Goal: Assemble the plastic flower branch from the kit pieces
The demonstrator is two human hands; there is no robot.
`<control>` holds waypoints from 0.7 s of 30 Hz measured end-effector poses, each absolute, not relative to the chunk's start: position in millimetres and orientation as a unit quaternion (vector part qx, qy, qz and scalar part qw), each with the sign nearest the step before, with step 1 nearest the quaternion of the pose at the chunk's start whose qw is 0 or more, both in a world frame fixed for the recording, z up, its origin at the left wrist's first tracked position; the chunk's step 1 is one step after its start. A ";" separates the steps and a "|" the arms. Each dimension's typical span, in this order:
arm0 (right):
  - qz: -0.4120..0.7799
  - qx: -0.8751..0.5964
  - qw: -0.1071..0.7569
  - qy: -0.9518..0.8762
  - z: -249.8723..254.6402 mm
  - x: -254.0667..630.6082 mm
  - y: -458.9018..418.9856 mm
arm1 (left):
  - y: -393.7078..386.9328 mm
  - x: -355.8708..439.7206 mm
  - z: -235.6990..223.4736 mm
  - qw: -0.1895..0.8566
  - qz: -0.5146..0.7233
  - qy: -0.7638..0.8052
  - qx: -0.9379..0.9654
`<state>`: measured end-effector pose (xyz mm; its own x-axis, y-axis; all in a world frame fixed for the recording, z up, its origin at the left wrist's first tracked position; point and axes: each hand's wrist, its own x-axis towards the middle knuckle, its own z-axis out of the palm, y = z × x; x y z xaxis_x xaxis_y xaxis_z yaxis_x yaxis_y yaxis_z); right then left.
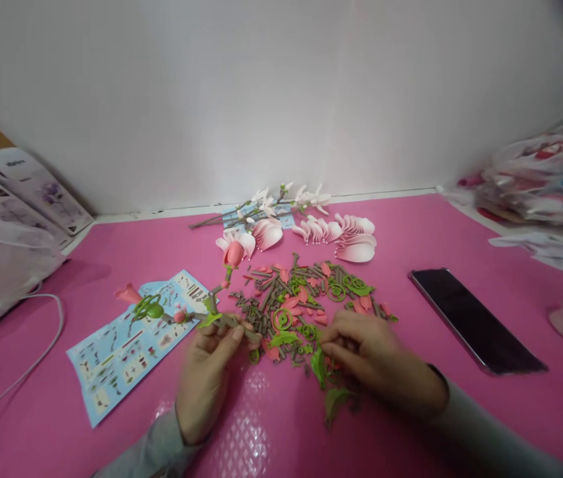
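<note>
Between the thumb and fingers of my left hand (212, 372) is the brown stem of a toy flower branch (194, 316). The branch reaches up and left, with a coral bud, a coral blossom and green leaf parts on it. My right hand (366, 355) is closed in a pinch at the near right side of the loose parts pile (281, 312). A bright green leaf piece (318, 367) shows just under its fingertips, and a blurred green leaf (336, 403) is below; what the fingers grip is partly hidden.
A blue instruction sheet (122, 358) lies under the branch. Stacked pale pink petals (356, 247) and white-flowered branches (264, 202) lie behind the pile. A black phone (475, 322) is at right. A white cable (42, 365), boxes (37, 192) and plastic bags (535, 179) line the sides.
</note>
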<state>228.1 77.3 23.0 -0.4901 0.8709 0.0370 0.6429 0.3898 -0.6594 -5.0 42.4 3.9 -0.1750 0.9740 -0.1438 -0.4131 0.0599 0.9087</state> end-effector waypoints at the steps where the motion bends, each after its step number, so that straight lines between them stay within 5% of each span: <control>1: 0.285 -0.442 0.182 -0.831 20.6 225.9 74.6 | 42.1 -4.9 3.5 0.567 0.614 0.456 0.305; 8: 0.202 -0.375 0.112 -0.898 14.1 217.3 66.6 | 41.1 -4.3 1.7 0.573 0.602 0.460 0.315; 21: 0.086 -0.488 0.170 -0.852 -1.6 225.9 74.6 | 42.2 -1.5 1.1 0.582 0.607 0.454 0.294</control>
<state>225.9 74.6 -1.6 -0.4652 0.8610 0.2055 0.8029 0.5082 -0.3116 -1.5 42.2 1.1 -0.1491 0.9738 -0.1715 -0.4407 0.0899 0.8932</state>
